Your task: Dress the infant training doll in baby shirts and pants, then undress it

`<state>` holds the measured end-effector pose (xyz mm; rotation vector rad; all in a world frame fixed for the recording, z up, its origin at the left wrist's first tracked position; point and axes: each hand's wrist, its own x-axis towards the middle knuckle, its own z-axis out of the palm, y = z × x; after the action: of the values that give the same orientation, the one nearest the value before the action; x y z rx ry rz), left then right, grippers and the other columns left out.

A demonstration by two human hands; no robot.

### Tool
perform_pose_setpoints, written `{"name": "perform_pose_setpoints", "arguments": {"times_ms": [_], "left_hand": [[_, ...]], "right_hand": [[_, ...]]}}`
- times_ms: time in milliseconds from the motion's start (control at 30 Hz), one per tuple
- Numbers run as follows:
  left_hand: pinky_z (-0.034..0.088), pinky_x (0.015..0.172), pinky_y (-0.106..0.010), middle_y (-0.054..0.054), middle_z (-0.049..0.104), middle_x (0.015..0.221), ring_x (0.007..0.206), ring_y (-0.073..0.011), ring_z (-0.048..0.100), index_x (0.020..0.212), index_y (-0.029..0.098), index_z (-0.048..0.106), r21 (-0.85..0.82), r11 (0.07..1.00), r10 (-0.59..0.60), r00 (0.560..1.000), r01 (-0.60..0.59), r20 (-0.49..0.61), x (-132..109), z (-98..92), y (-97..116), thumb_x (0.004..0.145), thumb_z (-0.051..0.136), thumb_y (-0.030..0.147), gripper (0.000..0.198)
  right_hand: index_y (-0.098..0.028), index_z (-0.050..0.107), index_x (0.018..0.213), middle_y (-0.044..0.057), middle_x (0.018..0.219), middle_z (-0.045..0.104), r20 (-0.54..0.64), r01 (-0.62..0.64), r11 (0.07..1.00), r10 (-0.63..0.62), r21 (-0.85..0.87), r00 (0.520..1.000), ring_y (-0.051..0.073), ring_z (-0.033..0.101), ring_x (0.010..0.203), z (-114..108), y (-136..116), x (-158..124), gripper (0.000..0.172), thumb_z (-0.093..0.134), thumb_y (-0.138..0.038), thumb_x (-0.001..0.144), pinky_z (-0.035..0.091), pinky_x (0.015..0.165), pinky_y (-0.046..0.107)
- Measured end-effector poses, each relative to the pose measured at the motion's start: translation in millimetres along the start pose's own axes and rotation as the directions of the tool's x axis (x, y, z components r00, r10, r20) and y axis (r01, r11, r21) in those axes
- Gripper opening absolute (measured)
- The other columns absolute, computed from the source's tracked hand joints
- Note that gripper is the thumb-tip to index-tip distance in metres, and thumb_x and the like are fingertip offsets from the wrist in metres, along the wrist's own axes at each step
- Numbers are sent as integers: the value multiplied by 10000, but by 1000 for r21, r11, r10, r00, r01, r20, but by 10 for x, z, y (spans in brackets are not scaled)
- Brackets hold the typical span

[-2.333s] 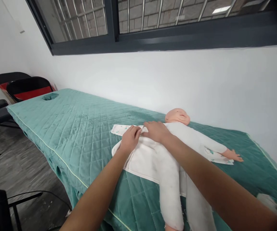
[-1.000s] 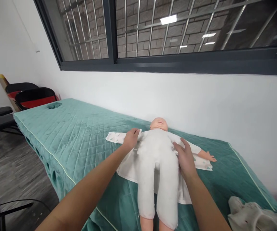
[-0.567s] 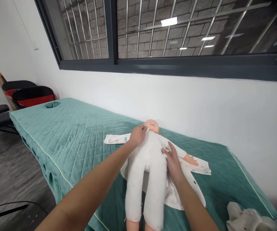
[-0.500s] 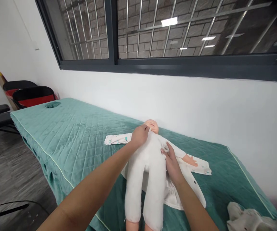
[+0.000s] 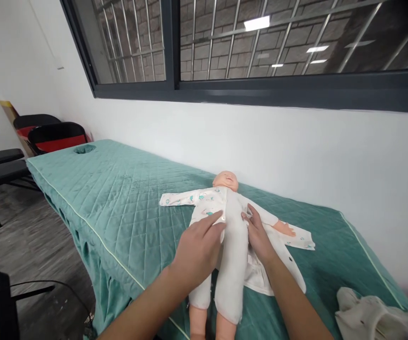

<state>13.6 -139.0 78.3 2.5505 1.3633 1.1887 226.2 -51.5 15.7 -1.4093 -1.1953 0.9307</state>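
A baby doll (image 5: 232, 245) with a white cloth body lies on its back on the teal quilted bed (image 5: 118, 189), head toward the wall. Under and partly over it lies a white printed baby garment (image 5: 204, 200); one sleeve lies flat to the left, and the doll's other arm is in the right sleeve. My left hand (image 5: 198, 248) rests on the garment's left front panel, which is folded over the doll's left side, fingers stretched out. My right hand (image 5: 258, 233) lies flat on the doll's right flank, against the garment's open right panel.
A crumpled off-white cloth (image 5: 374, 316) lies at the bed's near right end. The bed has a face hole (image 5: 85, 148) at its far left. Black and red chairs (image 5: 53, 134) stand at the left by the wall. A barred window (image 5: 246, 42) runs above.
The garment's left panel has been brought over the doll's chest. My left hand slid from the doll's shoulder down to its side. My right hand stays on the right flank.
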Motion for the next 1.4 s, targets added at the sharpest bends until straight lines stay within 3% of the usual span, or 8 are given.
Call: {"name": "perform_pose_setpoints", "arguments": {"times_ms": [167, 333, 500, 733, 933, 1067, 1233, 1400], "left_hand": [[475, 1064, -458, -116, 480, 1412, 1304, -253, 487, 1299, 261, 517, -137, 964, -238, 970, 229, -47, -544, 114, -187, 894, 575, 252, 409], [490, 1011, -442, -101, 526, 1240, 1179, -236, 529, 1221, 234, 571, -209, 912, -364, 931, 352, -22, -512, 237, -218, 903, 555, 227, 319], [501, 864, -423, -65, 613, 997, 954, -223, 556, 976, 221, 626, -142, 952, -262, 962, 271, 73, -395, 213, -197, 977, 432, 223, 194], [488, 800, -382, -66, 644, 948, 871, -202, 572, 981, 246, 668, -167, 980, -82, 982, 111, 170, -424, 39, -253, 985, 434, 272, 235], [472, 833, -340, -49, 649, 913, 892, -180, 576, 933, 204, 650, -209, 973, -88, 995, 94, 38, 271, 153, -373, 999, 411, 289, 263], [448, 893, -364, -66, 656, 1000, 990, -214, 563, 978, 185, 650, -59, 998, 37, 989, -29, 142, 995, 429, -175, 982, 429, 252, 231], [435, 895, -404, -135, 644, 1137, 1125, -294, 534, 1026, 137, 672, 88, 945, 218, 805, -316, 551, 1597, 1007, 288, 926, 493, 204, 216], [423, 915, -455, -174, 653, 1189, 1113, -322, 579, 1106, 117, 673, 103, 929, 171, 660, -355, 731, 1738, 1535, 543, 869, 550, 151, 269]], "right_hand": [[-295, 444, 1426, 58, 1365, 572, 5, -4, 1000, 4, -19, 1000, 258, 547, 1224, -11, -10, -23, 741, 620, -608, 777, 484, 994, 384], [-274, 481, 1401, 57, 1311, 603, -12, 9, 999, -9, -36, 1000, 256, 560, 1191, -19, -23, -49, 717, 622, -598, 777, 484, 983, 376], [-289, 461, 1420, 45, 1224, 639, -7, -21, 998, 21, -53, 1000, 259, 598, 1112, -31, -7, -42, 726, 621, -587, 778, 515, 921, 371], [-298, 485, 1400, 36, 1148, 662, -12, -18, 997, 17, -71, 1000, 259, 618, 1050, -37, 21, -2, 687, 610, -575, 783, 536, 861, 369], [-263, 533, 1349, 43, 1089, 696, 37, 48, 980, -42, -191, 998, 255, 635, 1008, -139, -74, -40, 613, 585, -569, 820, 495, 916, 407], [-226, 647, 1110, 56, 1002, 727, -65, 79, 966, -98, -247, 993, 229, 665, 877, -448, -181, -17, 446, 540, -579, 860, 490, 874, 385], [-201, 646, 739, 48, 704, 692, -346, -41, 931, -93, -362, 934, 204, 619, 676, -996, -231, 42, 435, 473, -577, 869, 455, 648, 310], [-213, 590, 546, 33, 576, 640, -136, -136, 740, 61, -659, 989, 187, 554, 581, -1326, -56, 108, 377, 474, -449, 816, 375, 585, 310]]}}
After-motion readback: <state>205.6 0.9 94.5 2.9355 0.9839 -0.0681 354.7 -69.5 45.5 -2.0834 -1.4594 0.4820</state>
